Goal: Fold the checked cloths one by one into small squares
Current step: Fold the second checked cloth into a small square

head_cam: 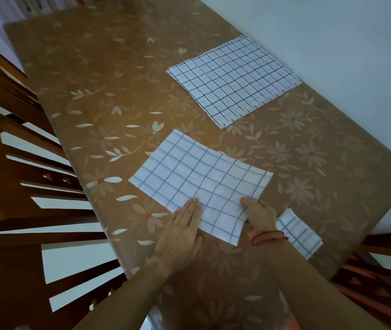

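Checked cloths (235,79): white with dark grid lines, all lying on the surface, in three places along its right half.
Surface (108,75): a long brown top printed with pale flowers and leaves; its right side runs along a pale wall (332,32).
Chairs: dark wooden slatted chairs (11,163) stand along the left side, and another chair (384,270) shows at the near right corner.
Stack (244,96): unfolded cloths laid flat at the far right, close to the wall, their edges slightly offset so several layers show.
Long cloth (196,177): folded into a long rectangle, lying slantwise in the middle, with bare surface between it and the stack; both hands are on its near end.
Small square (301,234): a folded cloth at the near right, just beside the right wrist, which hides part of it.
Left hand (180,232): flat, fingers straight and together, pressing the left edge of the long cloth's near end.
Right hand (259,214): holds the right edge of that same end, thumb on top and fingers curled at the edge.
Hands: apart, with the cloth's near end between them.
Bracelet (269,235): red thread around the right wrist.
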`<state>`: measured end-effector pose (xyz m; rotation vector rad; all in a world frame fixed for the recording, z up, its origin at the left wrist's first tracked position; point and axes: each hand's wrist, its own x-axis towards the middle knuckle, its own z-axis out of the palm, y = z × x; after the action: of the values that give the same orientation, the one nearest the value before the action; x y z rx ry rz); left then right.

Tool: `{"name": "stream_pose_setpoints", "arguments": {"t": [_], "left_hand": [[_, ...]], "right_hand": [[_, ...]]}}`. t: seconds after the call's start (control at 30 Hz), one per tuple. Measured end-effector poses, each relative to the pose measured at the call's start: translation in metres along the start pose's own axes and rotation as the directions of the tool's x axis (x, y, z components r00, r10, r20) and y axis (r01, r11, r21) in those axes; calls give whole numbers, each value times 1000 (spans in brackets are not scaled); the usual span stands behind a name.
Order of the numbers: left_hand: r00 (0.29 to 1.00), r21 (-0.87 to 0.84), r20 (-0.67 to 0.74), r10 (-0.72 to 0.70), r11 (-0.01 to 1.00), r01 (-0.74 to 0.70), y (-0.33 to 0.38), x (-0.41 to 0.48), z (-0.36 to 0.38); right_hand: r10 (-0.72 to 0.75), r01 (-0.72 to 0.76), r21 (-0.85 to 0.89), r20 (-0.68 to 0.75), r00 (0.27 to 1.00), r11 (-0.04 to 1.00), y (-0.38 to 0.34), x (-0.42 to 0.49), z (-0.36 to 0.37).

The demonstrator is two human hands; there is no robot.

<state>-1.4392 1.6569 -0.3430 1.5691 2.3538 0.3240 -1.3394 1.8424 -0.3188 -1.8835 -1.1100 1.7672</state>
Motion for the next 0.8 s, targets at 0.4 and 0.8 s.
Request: {"name": "stream_pose_setpoints", "arguments": {"t": [0.4,0.8], "left_hand": [[999,8,43,-27,1000,26,4,-33,3],[971,-111,118,207,975,-194,-18,-78,-3]], "right_hand": [[139,-192,91,406,903,977,29,-59,-24],[-623,713,-379,349,700,589,16,-70,-77]]}}
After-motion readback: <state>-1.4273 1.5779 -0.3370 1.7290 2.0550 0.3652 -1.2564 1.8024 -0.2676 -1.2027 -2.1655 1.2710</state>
